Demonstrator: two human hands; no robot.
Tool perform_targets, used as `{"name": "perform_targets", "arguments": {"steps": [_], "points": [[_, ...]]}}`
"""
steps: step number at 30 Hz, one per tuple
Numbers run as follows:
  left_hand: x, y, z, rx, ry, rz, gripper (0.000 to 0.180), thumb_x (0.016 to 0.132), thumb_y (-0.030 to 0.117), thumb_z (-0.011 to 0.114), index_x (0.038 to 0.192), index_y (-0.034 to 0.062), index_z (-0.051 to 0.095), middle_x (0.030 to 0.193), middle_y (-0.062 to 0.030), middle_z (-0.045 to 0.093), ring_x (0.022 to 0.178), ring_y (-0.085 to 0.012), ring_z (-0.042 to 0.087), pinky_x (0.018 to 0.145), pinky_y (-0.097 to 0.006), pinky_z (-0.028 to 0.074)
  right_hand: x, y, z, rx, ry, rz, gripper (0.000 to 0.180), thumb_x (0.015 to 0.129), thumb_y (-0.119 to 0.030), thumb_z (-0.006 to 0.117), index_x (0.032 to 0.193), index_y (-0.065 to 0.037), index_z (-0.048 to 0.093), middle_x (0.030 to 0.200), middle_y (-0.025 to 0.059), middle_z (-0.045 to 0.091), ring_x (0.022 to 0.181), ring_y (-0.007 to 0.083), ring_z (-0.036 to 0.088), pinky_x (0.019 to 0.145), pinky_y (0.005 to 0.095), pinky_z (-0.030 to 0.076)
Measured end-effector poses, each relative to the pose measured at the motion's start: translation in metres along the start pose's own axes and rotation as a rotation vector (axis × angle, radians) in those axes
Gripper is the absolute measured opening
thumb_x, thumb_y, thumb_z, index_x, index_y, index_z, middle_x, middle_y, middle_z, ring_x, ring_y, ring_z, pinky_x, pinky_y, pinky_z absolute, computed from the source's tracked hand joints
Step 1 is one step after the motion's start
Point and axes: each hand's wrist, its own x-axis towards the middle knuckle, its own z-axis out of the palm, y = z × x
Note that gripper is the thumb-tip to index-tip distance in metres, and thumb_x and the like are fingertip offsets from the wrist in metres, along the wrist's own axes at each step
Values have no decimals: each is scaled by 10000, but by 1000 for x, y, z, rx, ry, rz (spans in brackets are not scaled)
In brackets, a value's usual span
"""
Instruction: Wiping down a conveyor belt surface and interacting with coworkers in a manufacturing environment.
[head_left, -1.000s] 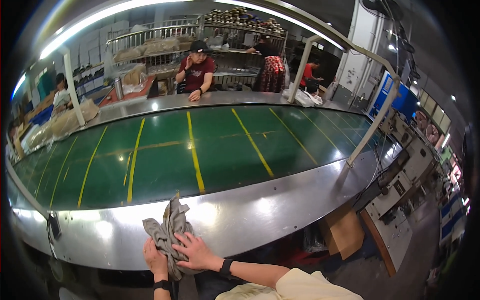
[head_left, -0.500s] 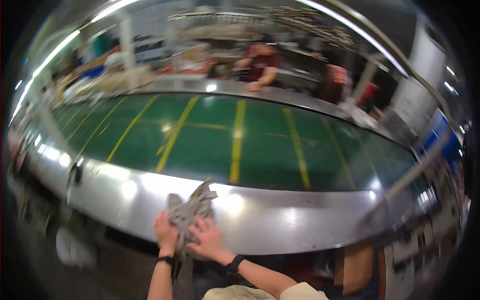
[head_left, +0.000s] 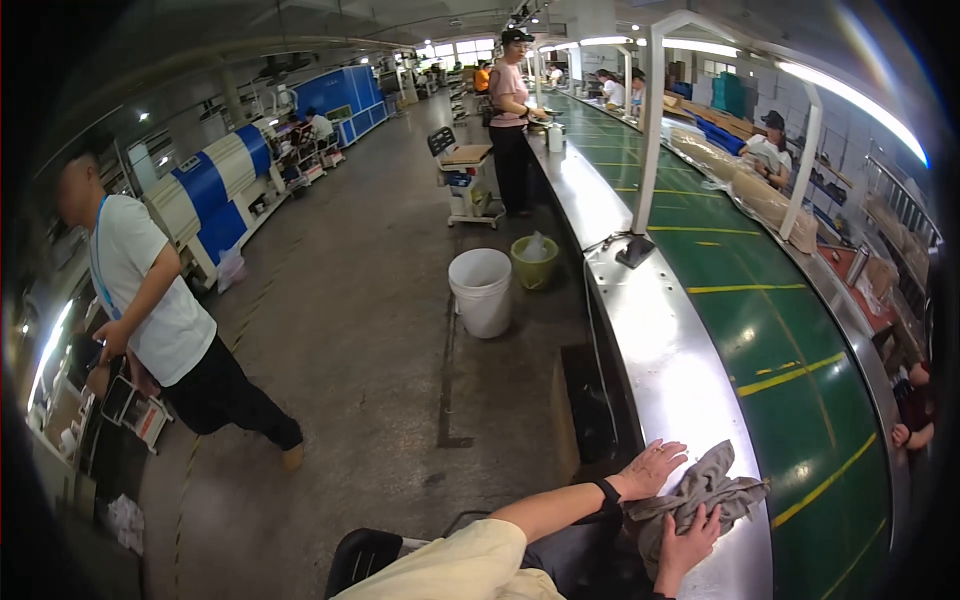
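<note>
A crumpled grey cloth [head_left: 705, 490] lies bunched on the steel edge of the long worktable [head_left: 665, 370], close in front of me at the lower right. My right hand [head_left: 688, 545] is closed over the near side of the cloth, its bent fingers gripping the folds. Just left of the cloth, my left hand [head_left: 650, 470] has its fingers stretched out and holds nothing. Its fingertips are over the bare steel, and the heel of the hand is beside the cloth. A black band [head_left: 605, 495] circles the left wrist.
A green belt with yellow stripes [head_left: 800, 380] runs along the table. Left of it stand a white bucket [head_left: 482, 293] and a green-yellow basket [head_left: 535, 262]. One person [head_left: 155, 290] is in the aisle; another [head_left: 510, 110] stands at the table. A white post [head_left: 650, 130] rises from the edge.
The view has swung left, bringing the aisle into sight. My left hand has come off the cloth's side with fingers extended; my right hand stays on the cloth.
</note>
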Motion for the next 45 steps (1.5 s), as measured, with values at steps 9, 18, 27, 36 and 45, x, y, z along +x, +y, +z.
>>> {"name": "perform_targets", "arguments": {"steps": [9, 18, 27, 36, 45], "points": [[-121, -23, -49, -134, -129, -37, 353, 766, 1, 516, 1116, 52, 528, 1208, -144, 497, 1125, -311, 489, 950, -391, 387, 3, 10, 1, -49, 16, 55, 644, 626, -327, 769, 1174, -66, 552, 1392, 170, 406, 1213, 399, 409, 924, 508, 397], [-218, -7, -47, -350, -578, -307, 272, 887, 124, 521, 1154, 73, 531, 1120, -113, 559, 1043, -309, 549, 882, -415, 445, 12, 27, -11, 23, -57, 102, 593, 650, -293, 755, 1180, -116, 555, 1384, 143, 422, 1240, 351, 415, 906, 486, 410], [-241, -15, -51, -419, -483, -739, 251, 883, 251, 487, 984, 41, 581, 952, -185, 637, 903, -378, 600, 781, -448, 480, 16, 44, -9, -50, 31, 5, 550, 711, -279, 727, 1195, -89, 550, 1348, 189, 445, 1188, 383, 448, 954, 464, 398], [-240, -18, -54, -419, -511, -853, 271, 914, 243, 500, 1085, 45, 571, 1076, -168, 628, 1014, -340, 588, 853, -404, 471, 26, 32, -8, -98, -9, 15, 513, 770, -314, 708, 1219, -123, 550, 1354, 150, 455, 1207, 361, 451, 944, 460, 408], [-260, -24, -46, -438, -551, -930, 308, 846, 252, 527, 1077, 63, 602, 1019, -168, 643, 944, -352, 614, 827, -448, 488, 18, 57, -9, -115, -15, -27, 518, 778, -223, 700, 1252, -91, 536, 1369, 183, 445, 1229, 375, 446, 1002, 435, 383]]}}
